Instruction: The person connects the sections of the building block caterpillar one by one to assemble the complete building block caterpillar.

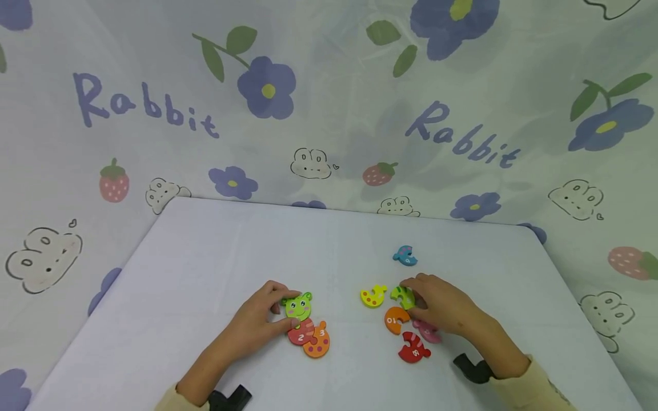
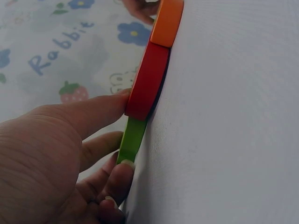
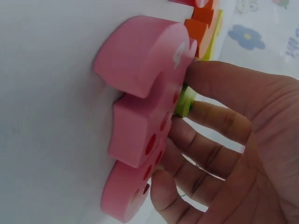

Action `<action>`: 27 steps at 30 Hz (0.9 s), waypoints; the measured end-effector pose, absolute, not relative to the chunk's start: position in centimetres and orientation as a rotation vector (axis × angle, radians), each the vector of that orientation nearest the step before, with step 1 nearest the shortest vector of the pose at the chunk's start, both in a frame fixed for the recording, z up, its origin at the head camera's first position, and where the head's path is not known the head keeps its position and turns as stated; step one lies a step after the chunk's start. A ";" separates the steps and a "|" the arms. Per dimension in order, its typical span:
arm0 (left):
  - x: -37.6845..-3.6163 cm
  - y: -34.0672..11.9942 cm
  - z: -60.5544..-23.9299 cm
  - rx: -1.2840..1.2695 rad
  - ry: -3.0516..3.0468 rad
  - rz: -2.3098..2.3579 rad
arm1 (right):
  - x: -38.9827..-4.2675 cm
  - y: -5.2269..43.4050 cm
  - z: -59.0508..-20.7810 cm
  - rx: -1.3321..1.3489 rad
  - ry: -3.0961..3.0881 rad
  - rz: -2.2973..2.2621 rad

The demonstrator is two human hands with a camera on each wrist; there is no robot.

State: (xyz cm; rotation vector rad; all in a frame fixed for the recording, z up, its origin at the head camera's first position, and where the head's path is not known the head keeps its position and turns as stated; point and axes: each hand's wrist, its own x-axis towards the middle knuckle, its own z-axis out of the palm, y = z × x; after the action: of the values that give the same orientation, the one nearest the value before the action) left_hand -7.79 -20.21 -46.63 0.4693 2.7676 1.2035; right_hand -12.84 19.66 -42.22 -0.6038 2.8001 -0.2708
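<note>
**Hidden, cropped and unreadable**

Head view: the right hand [image 1: 443, 307] covers most of the pink wooden puzzle piece [image 1: 428, 331] and the near edge of the lime-green striped puzzle piece [image 1: 402, 295]. Digit on the small blue puzzle piece [image 1: 405, 256] too small to read. Both forearms cut off by the bottom edge.

Left wrist view: the green frog-face puzzle piece [image 2: 131, 141], red numbered piece [image 2: 147, 81] and orange spotted piece [image 2: 167, 21] seen edge-on only; faces and numbers hidden. Orange piece cropped at the top. Left hand [image 2: 56, 158] cropped at left and bottom.

Right wrist view: pink piece blurred at close range; white digit on it unreadable. Lime-green piece mostly behind the fingers [image 3: 205, 140].
</note>
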 end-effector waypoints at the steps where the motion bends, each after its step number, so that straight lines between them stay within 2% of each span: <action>1: -7.8 -20.2 -46.6 0.468 2.767 1.203 | -12.8 19.6 -42.2 -0.606 2.800 -0.270; 12: -7.9 -20.1 -46.6 0.476 2.770 1.196 | -12.6 18.9 -41.5 -0.587 2.783 -0.272; 21: -7.9 -20.1 -46.7 0.469 2.776 1.193 | -11.9 21.0 -40.7 -0.566 2.720 -0.559; 27: -7.8 -20.2 -46.7 0.458 2.776 1.195 | -11.4 22.1 -40.6 -0.556 2.693 -0.597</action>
State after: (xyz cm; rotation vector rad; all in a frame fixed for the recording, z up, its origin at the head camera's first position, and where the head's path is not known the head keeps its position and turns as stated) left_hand -7.81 -20.16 -46.71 0.4581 2.7761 1.1953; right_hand -11.40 22.14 -40.61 -0.5559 2.6930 -0.5973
